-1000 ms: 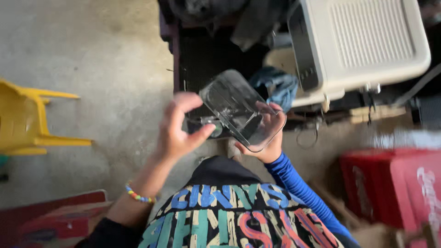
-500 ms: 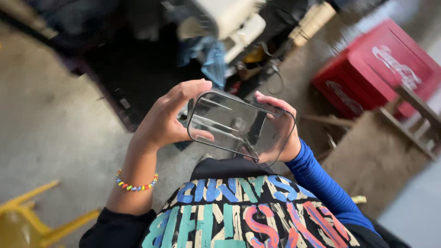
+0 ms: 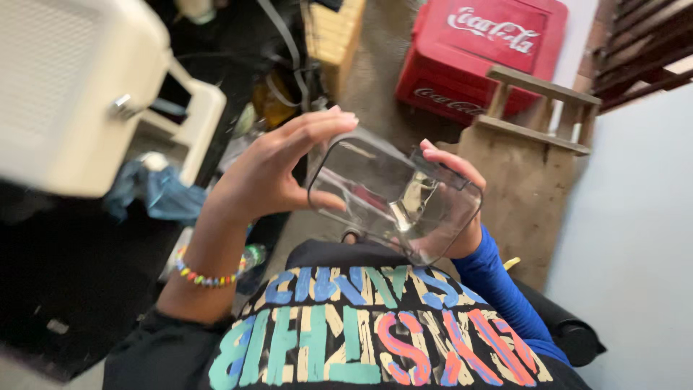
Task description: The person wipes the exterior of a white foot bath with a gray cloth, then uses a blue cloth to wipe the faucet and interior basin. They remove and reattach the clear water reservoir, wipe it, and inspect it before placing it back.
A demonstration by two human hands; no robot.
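Hands [image 3: 274, 170] gripping clear panel [image 3: 393, 195], red crate [image 3: 484, 61] beyond, wooden frame [image 3: 538, 108] beside

Left hand: our left hand [image 3: 278, 170] grips one side of a clear rounded panel [image 3: 393, 195].
Right hand: our right hand [image 3: 462, 206] holds the opposite edge.
Wrist: beaded bracelet [image 3: 206, 276].
Behind: red crate [image 3: 480, 54], wooden stool [image 3: 538, 108], cream plastic chair [image 3: 68, 94].

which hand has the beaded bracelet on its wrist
The left hand, gripping the clear plastic container; the right hand has a blue sleeve instead.
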